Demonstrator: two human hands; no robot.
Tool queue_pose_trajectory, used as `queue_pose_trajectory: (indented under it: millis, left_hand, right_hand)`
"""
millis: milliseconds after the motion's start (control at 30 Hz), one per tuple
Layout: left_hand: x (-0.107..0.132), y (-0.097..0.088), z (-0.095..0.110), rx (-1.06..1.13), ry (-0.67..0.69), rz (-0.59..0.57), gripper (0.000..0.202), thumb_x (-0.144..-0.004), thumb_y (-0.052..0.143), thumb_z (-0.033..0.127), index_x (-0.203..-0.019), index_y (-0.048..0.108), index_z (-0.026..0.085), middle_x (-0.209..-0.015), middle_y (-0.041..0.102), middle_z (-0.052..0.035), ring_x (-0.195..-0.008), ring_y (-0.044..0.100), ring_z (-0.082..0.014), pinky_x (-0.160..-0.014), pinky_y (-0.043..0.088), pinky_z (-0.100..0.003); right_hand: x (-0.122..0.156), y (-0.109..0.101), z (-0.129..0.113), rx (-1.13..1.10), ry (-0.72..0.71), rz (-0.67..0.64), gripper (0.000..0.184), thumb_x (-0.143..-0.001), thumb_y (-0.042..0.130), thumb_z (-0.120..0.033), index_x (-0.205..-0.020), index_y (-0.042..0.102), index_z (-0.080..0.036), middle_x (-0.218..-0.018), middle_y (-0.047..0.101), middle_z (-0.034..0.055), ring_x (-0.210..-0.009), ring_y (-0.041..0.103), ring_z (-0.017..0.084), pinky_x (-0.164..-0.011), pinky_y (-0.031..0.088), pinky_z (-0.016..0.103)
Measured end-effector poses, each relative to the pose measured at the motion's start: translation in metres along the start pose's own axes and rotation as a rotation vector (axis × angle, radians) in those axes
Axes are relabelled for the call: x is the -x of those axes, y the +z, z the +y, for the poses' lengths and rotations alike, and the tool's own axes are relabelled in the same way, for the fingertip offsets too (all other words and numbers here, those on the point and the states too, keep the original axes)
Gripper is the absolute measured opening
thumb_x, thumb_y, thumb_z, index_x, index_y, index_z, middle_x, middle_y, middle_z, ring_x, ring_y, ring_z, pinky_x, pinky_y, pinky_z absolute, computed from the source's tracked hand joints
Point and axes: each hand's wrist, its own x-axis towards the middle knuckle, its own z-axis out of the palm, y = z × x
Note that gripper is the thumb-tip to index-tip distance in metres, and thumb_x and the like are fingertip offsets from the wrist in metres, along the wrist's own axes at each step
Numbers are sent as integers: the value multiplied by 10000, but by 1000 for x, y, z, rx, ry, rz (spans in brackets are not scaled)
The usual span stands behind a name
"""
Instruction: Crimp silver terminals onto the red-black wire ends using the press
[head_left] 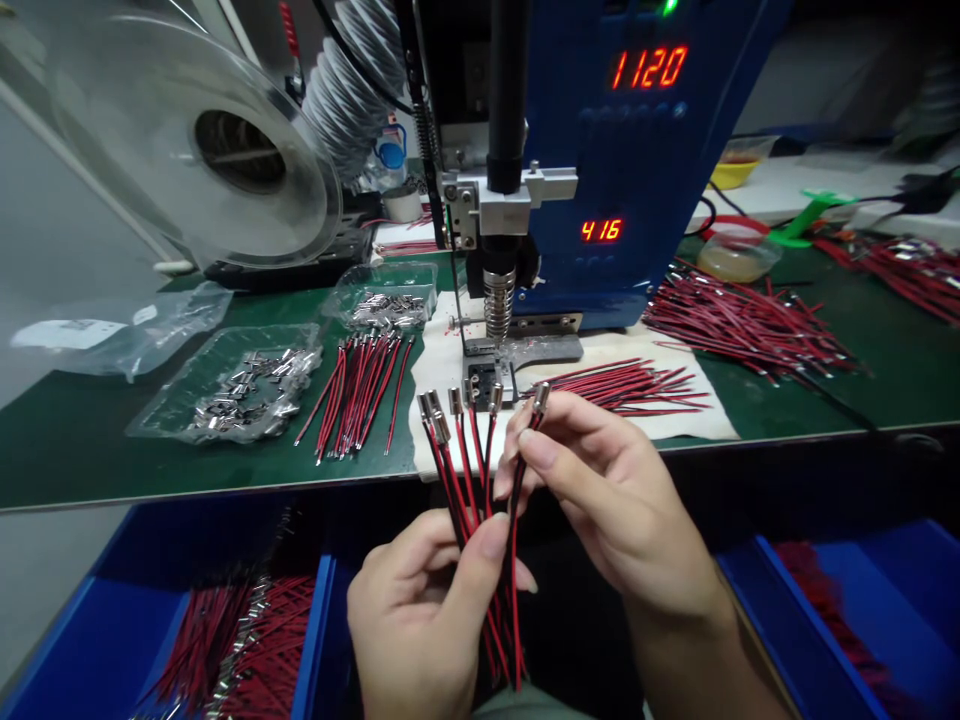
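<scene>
My left hand (427, 610) is closed round a bundle of red and black wires (461, 480), each tipped with a small silver metal cylinder. The tips fan out upward in front of the bench edge. Thumb and fingers of my right hand (600, 480) pinch one red-black wire pair (531, 430) just below its metal cylinder (540, 398); its lower end runs down into the left hand's bundle. Behind the hands stands a blue soldering machine (570, 270) with red digits, its spring-wrapped tip (499, 305) above a small metal fixture (487, 380).
Clear trays of small metal cylinders (255, 390) and a row of wires (360, 390) lie on the left. More wires (630, 385) rest on a pale cloth, with a larger pile (750, 320) to the right. Blue bins (319, 620) holding wires sit below the bench edge.
</scene>
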Motion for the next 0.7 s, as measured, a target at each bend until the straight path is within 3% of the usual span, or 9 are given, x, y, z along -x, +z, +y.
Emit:
queue_pose_trajectory:
  millis: [367,700]
  left_hand:
    - [1,2,1,-9,166,30,95,-755,677,169,-666,688,200,-488,627,58,-391,555,-53,-441,425,-99]
    - [5,0,2,-7,144,25,116,-737,688,204,-622,676,190,-452,606,41,-344,538,-82,-388,411,-142]
  right_hand:
    - [-1,-3,0,-122,55,-67,129,-929,566,-210,-1002,673,-203,-853,652,-7,-732,615,51,-656,503,140]
    - [-2,-5,2,-404,109,-246,106,-923,550,-204,-946,653,-192,-809,577,2,-709,586,80,-665,481,207]
